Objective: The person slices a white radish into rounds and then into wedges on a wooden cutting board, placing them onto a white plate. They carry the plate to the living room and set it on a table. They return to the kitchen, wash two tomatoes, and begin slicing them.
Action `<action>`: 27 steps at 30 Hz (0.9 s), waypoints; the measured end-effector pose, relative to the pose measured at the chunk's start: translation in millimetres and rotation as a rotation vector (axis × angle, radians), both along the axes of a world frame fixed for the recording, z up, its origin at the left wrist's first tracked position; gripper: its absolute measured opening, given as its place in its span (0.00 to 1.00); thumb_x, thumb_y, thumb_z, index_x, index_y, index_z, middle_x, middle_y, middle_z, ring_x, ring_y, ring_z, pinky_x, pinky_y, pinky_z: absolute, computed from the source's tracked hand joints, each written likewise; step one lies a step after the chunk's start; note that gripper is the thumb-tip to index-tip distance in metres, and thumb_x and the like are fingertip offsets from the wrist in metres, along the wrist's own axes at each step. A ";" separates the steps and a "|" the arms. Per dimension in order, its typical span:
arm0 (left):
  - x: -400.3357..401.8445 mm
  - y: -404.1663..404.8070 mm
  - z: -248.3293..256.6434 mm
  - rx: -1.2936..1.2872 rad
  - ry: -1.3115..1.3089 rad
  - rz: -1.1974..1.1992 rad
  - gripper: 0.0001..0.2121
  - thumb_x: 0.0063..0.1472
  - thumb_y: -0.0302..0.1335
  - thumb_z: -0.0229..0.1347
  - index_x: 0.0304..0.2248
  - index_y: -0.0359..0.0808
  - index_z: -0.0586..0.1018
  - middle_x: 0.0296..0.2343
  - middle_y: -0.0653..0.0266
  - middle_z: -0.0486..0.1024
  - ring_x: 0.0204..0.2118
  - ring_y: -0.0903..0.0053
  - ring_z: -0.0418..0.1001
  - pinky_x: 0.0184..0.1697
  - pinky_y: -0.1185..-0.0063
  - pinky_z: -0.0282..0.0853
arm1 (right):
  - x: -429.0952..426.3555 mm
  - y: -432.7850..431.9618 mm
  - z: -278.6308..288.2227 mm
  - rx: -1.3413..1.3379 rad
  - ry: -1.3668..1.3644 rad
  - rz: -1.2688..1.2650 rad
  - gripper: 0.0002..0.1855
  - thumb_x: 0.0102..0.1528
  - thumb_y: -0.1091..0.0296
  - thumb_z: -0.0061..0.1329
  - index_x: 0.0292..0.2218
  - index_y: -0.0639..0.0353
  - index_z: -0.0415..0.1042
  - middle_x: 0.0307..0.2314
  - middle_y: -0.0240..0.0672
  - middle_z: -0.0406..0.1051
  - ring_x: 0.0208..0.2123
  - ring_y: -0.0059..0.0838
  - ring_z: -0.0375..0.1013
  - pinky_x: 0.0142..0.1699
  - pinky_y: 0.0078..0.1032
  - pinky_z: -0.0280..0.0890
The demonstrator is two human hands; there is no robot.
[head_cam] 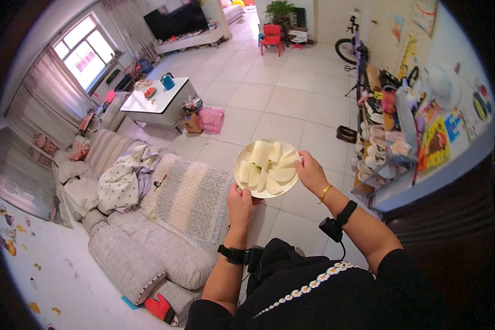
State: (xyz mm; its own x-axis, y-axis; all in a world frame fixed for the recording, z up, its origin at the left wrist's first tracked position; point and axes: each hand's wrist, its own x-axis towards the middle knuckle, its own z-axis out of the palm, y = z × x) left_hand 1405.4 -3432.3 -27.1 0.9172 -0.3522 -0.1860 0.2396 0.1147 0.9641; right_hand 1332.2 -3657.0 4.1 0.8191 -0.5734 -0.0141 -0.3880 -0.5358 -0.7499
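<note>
A round white plate (240,158) is held out in front of me at about waist height, over the tiled floor. Pale, peeled slices of fruit or melon (262,153) cover most of it, some overlapping. My left hand (240,206) grips the plate's near left edge, thumb on the rim. On the right edge, my right hand (312,172) holds the rim, with its thumb on top. The fingers beneath the plate are mostly hidden. A gold bracelet (325,194) circles my right wrist, and a black strap with a small device sits on each forearm.
A sofa (189,198) with a quilted cover and a crumpled blanket (121,181) is at left. Beyond stands a white-topped coffee table (142,101) bearing a blue kettle (167,81) and a watermelon piece (150,93). A cardboard box (191,123), pink bag (211,120), red chair (272,39) and loaded shoe rack (371,156) stand around.
</note>
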 end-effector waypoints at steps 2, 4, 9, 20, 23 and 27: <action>39.8 -21.6 -8.5 0.038 -0.017 0.016 0.14 0.63 0.21 0.44 0.46 0.22 0.68 0.32 0.49 0.78 0.28 0.68 0.81 0.28 0.75 0.80 | 45.7 -27.0 -14.5 -0.025 -0.035 0.004 0.20 0.59 0.60 0.44 0.49 0.62 0.67 0.28 0.43 0.73 0.32 0.41 0.74 0.40 0.36 0.68; 82.8 -44.6 -18.4 0.033 0.002 0.031 0.14 0.63 0.21 0.44 0.47 0.22 0.66 0.32 0.48 0.78 0.27 0.69 0.81 0.28 0.75 0.80 | 97.0 -53.5 -33.1 -0.075 -0.060 0.036 0.20 0.59 0.61 0.44 0.49 0.62 0.67 0.28 0.43 0.73 0.32 0.40 0.74 0.40 0.36 0.68; 200.2 -101.6 -34.0 0.059 0.032 0.095 0.14 0.64 0.20 0.43 0.47 0.21 0.64 0.31 0.48 0.78 0.25 0.69 0.80 0.26 0.77 0.79 | 220.7 -105.8 -26.5 -0.042 0.038 0.084 0.21 0.60 0.60 0.39 0.50 0.65 0.64 0.37 0.54 0.74 0.41 0.52 0.74 0.47 0.42 0.67; 440.5 -140.5 -41.0 0.003 0.034 0.276 0.14 0.63 0.19 0.44 0.47 0.21 0.65 0.29 0.48 0.78 0.23 0.70 0.80 0.25 0.77 0.79 | 500.8 -151.9 -34.1 -0.016 0.003 0.293 0.21 0.60 0.63 0.38 0.50 0.66 0.64 0.37 0.56 0.74 0.41 0.53 0.73 0.48 0.42 0.66; 498.4 -136.5 -55.0 0.001 0.029 0.368 0.14 0.63 0.19 0.43 0.47 0.21 0.64 0.30 0.48 0.78 0.24 0.70 0.80 0.25 0.77 0.78 | 582.9 -151.3 -48.7 0.016 0.027 0.401 0.21 0.59 0.63 0.37 0.50 0.66 0.64 0.37 0.56 0.74 0.41 0.54 0.73 0.48 0.42 0.66; 568.2 -123.1 -66.0 -0.049 0.062 0.491 0.14 0.63 0.19 0.44 0.48 0.23 0.65 0.31 0.51 0.79 0.24 0.72 0.79 0.25 0.79 0.76 | 685.8 -136.6 -64.7 -0.003 0.018 0.543 0.20 0.58 0.64 0.37 0.49 0.65 0.64 0.37 0.56 0.73 0.42 0.55 0.73 0.48 0.43 0.65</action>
